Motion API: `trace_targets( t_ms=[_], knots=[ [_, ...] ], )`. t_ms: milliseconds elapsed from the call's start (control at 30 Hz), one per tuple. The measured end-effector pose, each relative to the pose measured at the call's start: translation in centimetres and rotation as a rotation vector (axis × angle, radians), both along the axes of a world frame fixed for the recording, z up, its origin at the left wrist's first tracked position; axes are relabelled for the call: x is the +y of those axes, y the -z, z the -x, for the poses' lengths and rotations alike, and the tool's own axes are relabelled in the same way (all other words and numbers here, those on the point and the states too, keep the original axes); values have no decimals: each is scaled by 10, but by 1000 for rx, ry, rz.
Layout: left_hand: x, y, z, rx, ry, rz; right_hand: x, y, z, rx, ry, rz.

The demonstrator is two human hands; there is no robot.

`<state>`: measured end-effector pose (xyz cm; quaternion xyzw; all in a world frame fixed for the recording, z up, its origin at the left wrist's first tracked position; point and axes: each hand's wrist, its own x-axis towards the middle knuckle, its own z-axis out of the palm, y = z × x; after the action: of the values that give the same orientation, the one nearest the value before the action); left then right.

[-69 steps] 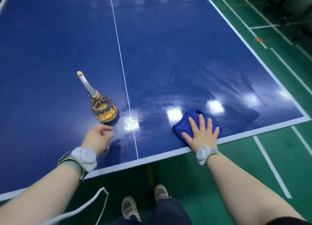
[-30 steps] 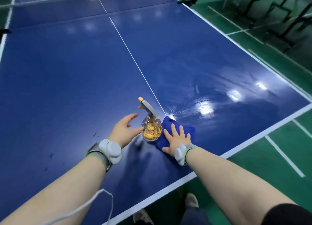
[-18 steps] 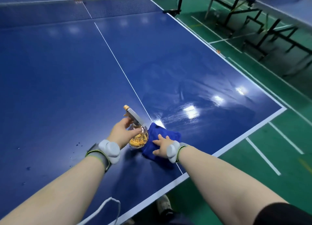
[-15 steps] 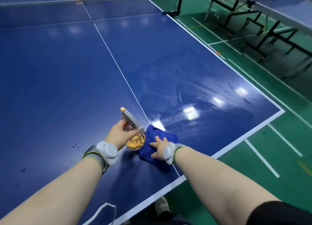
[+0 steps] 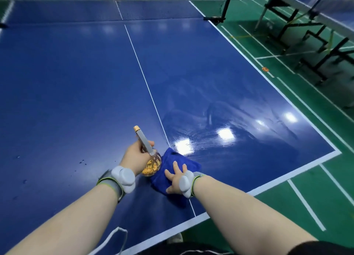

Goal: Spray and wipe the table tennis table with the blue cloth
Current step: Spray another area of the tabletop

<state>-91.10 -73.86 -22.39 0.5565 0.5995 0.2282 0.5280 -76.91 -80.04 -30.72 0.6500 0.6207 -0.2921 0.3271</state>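
The left hand (image 5: 137, 155) grips the clear, round glass spray bottle (image 5: 151, 163) of amber liquid just left of the white centre line (image 5: 145, 80) of the blue table tennis table (image 5: 76, 82). Its fingers curl round the neck below the grey nozzle (image 5: 142, 139), which points over the drier half left of that line, likely ready to spray there. The right hand (image 5: 176, 180) presses the crumpled blue cloth (image 5: 189, 163) onto the centre line, with its fingers (image 5: 175, 165) spread wide on the fabric, probably keeping it ready for wiping. Right of the line the surface shines wet.
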Motion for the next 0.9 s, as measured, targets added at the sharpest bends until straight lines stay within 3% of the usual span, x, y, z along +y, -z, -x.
trace_targets(
  t_ms=[200, 333, 400, 467, 567, 733, 900],
  knots=[
    [6, -2, 7, -39, -64, 6, 12, 2, -3, -42, -126, 1],
    [14, -3, 23, -3, -75, 16, 25, -41, 1, 48, -50, -20],
    [16, -4, 31, 11, -60, 23, 36, -54, 2, 207, 72, -146],
    [18, -6, 39, 55, -29, 29, 45, -64, 6, 520, 258, -307],
    [20, -14, 48, 173, 75, 11, 55, -80, 26, 856, 280, -400],
    [16, -32, 53, 262, 284, 12, 61, -82, 58, 1063, 290, -477],
    [15, -43, 59, 311, 405, 0, 56, -88, 76, 1146, 451, -559]
  ],
)
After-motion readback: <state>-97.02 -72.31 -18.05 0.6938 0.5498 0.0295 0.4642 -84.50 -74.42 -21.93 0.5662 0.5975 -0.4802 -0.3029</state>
